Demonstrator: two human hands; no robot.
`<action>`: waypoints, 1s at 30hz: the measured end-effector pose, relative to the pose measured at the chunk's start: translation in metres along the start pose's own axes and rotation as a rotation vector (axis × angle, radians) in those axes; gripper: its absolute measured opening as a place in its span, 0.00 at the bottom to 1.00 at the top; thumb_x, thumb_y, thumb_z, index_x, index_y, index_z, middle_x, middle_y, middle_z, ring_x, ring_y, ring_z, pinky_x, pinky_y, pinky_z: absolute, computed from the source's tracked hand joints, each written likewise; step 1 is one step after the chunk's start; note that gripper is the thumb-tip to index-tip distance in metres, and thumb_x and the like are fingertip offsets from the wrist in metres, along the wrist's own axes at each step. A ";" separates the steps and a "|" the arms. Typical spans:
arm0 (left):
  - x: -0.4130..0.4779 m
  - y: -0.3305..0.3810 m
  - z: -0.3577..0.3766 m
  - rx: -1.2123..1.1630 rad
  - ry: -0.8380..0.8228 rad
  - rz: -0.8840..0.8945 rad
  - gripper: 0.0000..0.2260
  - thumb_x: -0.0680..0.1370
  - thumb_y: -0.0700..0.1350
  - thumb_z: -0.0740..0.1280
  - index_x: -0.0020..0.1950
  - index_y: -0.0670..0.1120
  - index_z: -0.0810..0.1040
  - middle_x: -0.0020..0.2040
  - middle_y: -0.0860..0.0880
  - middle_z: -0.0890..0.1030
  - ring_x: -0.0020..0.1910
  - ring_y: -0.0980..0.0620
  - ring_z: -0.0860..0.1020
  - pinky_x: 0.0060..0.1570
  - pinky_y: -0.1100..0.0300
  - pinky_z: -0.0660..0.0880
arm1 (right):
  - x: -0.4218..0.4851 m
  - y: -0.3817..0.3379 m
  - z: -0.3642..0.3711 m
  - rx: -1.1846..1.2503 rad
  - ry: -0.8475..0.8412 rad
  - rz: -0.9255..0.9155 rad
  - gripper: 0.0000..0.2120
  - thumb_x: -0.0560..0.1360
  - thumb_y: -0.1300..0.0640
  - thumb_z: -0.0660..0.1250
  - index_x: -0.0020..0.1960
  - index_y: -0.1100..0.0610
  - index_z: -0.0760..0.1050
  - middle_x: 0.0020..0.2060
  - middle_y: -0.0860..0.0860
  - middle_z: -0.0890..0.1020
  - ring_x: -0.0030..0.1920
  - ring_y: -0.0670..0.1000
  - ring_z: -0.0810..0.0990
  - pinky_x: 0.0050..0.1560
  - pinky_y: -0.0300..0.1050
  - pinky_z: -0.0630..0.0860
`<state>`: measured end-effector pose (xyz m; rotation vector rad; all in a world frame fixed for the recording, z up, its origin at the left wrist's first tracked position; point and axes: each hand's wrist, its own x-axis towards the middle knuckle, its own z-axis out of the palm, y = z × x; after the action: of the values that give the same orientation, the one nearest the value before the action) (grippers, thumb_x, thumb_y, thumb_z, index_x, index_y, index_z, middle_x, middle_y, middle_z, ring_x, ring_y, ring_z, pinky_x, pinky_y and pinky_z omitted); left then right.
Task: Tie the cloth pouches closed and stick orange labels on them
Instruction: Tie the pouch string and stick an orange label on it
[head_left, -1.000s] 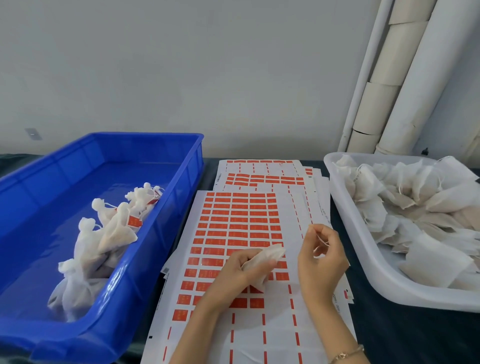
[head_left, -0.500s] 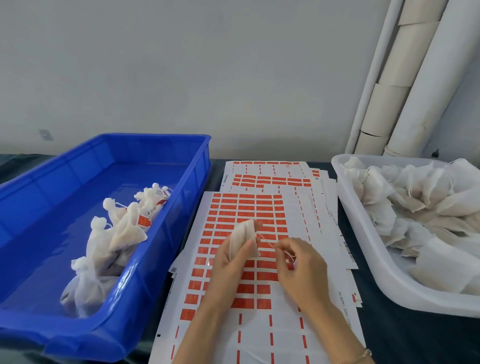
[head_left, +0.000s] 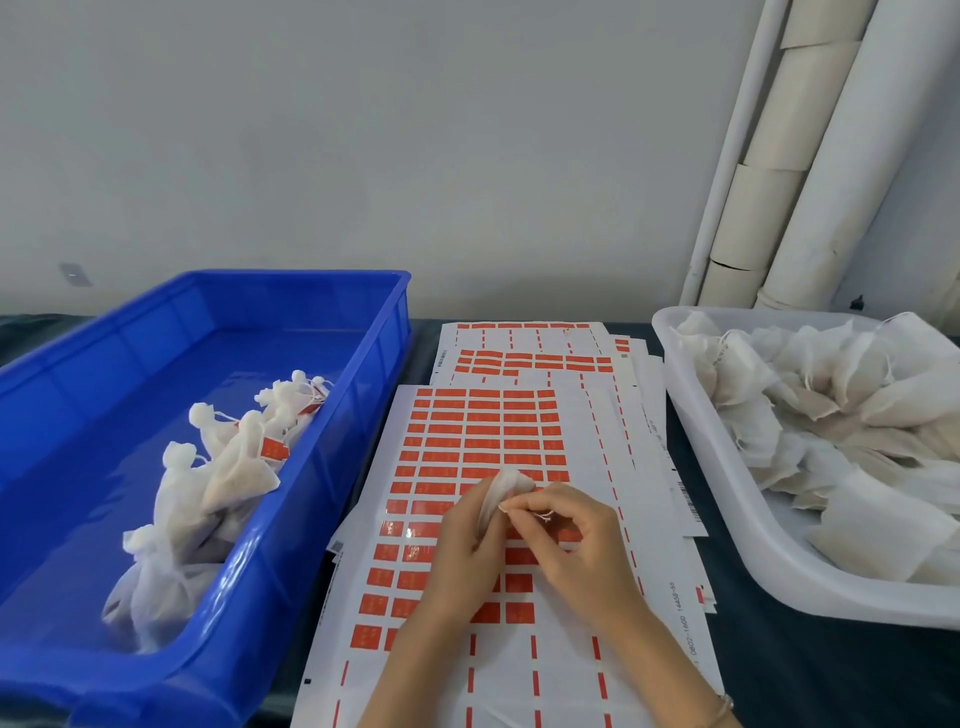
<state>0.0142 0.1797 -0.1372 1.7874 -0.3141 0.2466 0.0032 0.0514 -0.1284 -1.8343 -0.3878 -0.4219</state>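
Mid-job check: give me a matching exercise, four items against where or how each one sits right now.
Items:
1. blue bin
2. white tub
3. label sheet
4. held pouch

States:
a) gripped by left hand, right hand pinching its drawstring
b) under both hands
c) holds tied, labelled pouches
d) piled with flat pouches

Pairs: 1-c, 2-d, 3-b, 4-a.

Glossy blue plastic bin (head_left: 363, 374), matt white plastic tub (head_left: 696, 415), soft woven cloth pouches (head_left: 228, 478), shiny paper label sheets (head_left: 561, 670).
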 end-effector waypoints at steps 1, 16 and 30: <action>0.000 0.004 -0.001 -0.036 0.001 -0.013 0.09 0.78 0.50 0.59 0.53 0.58 0.77 0.49 0.63 0.81 0.51 0.60 0.80 0.45 0.71 0.76 | 0.000 -0.001 0.000 0.017 0.015 0.000 0.09 0.74 0.58 0.70 0.47 0.43 0.81 0.44 0.38 0.83 0.48 0.44 0.81 0.45 0.31 0.77; -0.009 -0.007 -0.006 -0.179 0.027 -0.355 0.23 0.71 0.65 0.57 0.59 0.55 0.75 0.52 0.55 0.81 0.49 0.58 0.82 0.45 0.66 0.79 | 0.007 0.003 -0.003 0.123 0.009 0.328 0.12 0.76 0.62 0.67 0.47 0.44 0.78 0.45 0.41 0.82 0.46 0.37 0.80 0.41 0.26 0.74; -0.001 -0.006 -0.001 -0.175 0.106 -0.276 0.16 0.74 0.59 0.58 0.51 0.52 0.78 0.45 0.56 0.81 0.46 0.58 0.80 0.41 0.70 0.76 | 0.004 0.009 -0.004 0.022 0.149 0.172 0.11 0.70 0.63 0.74 0.42 0.49 0.76 0.40 0.39 0.81 0.44 0.43 0.82 0.40 0.31 0.77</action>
<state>0.0152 0.1816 -0.1428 1.6159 -0.0107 0.1131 0.0109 0.0455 -0.1329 -1.7856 -0.1311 -0.4308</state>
